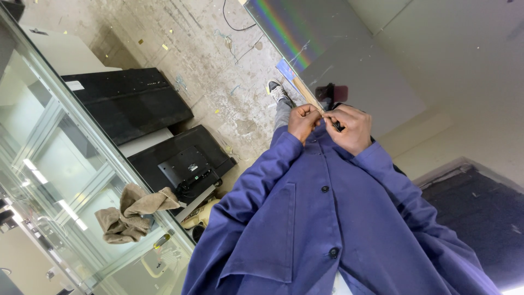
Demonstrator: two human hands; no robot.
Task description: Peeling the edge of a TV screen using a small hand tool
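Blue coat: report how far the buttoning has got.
Done: the upper button and the lower button look fastened on the blue coat. In hand: left hand and right hand pinch its front edge, toward the shoe. Left: whatever fastens there; fingers hide it.

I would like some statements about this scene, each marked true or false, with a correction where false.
1. Both hands meet near the collar of the blue button-front work coat. True.
2. The left hand rests on the crumpled beige cloth. False: the cloth lies apart, on the glass-topped surface.
3. The right hand pinches something small and dark. True.
4. The coat's buttons are white. False: they are dark.
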